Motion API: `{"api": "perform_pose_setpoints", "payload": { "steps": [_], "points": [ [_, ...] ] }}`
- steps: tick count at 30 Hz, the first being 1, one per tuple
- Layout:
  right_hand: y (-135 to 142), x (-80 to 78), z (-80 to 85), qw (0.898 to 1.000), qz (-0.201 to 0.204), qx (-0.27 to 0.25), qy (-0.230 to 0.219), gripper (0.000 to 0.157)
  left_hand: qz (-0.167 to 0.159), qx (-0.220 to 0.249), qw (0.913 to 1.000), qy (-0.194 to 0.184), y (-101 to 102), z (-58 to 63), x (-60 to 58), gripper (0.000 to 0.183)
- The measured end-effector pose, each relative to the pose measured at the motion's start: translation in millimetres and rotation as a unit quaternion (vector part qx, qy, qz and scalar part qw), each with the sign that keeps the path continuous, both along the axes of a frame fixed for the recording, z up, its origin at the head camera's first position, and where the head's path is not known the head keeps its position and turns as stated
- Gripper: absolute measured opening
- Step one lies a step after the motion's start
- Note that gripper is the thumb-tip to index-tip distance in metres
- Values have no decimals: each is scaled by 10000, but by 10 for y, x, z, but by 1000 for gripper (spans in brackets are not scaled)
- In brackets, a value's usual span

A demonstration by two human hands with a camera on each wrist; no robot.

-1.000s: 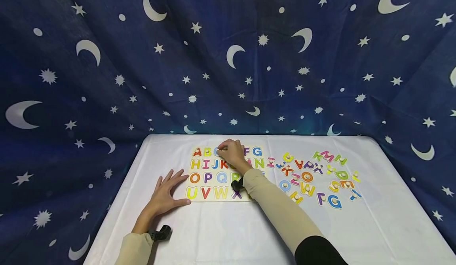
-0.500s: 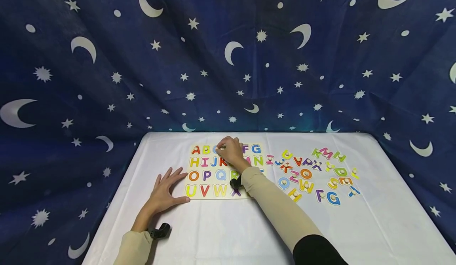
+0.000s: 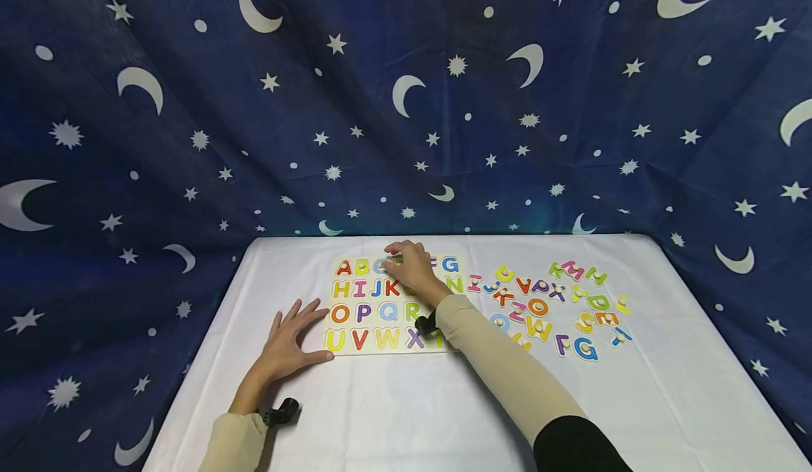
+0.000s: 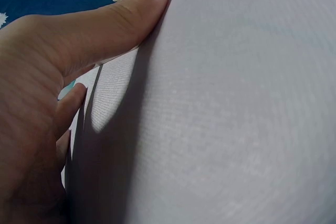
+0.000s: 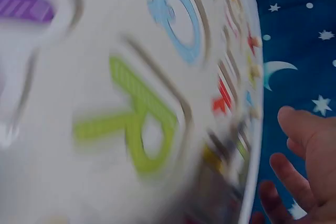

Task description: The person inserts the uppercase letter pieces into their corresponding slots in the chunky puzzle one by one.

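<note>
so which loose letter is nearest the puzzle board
The loose pink I, just right of the puzzle board; the other visible loose letters lie farther out.

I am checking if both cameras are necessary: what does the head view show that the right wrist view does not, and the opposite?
Only the head view: the left hand at the left edge of the letter board, and the loose blue G piece to the board's right.
Only the right wrist view: the palm side of the right hand, and stripes inside the green R.
Both: the letter board, right hand, green R and starry backdrop.
</note>
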State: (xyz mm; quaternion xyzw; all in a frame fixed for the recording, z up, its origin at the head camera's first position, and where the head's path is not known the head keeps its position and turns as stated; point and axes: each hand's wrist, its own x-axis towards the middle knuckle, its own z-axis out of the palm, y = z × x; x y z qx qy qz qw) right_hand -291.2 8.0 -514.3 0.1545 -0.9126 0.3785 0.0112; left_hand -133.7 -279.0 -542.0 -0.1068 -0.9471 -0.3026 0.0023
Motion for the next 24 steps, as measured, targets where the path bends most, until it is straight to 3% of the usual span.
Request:
{"api": "perform_pose_setpoints", "payload": {
  "steps": [8, 13, 18, 24],
  "points": [
    [488, 68, 357, 9963, 842, -60, 145, 42, 17, -4, 10000, 6, -11, 2, 11, 90],
    [877, 181, 488, 9930, 1135, 22, 313, 42, -25, 8, 10000, 22, -5, 5, 10, 91],
    [1292, 299, 535, 9925, 1079, 57, 578, 42, -44, 21, 10000, 62, 2, 8, 8, 90],
    [1820, 458, 586, 9949, 585, 140, 808, 43, -54, 20, 9999, 86, 6, -7, 18, 90]
  ]
}}
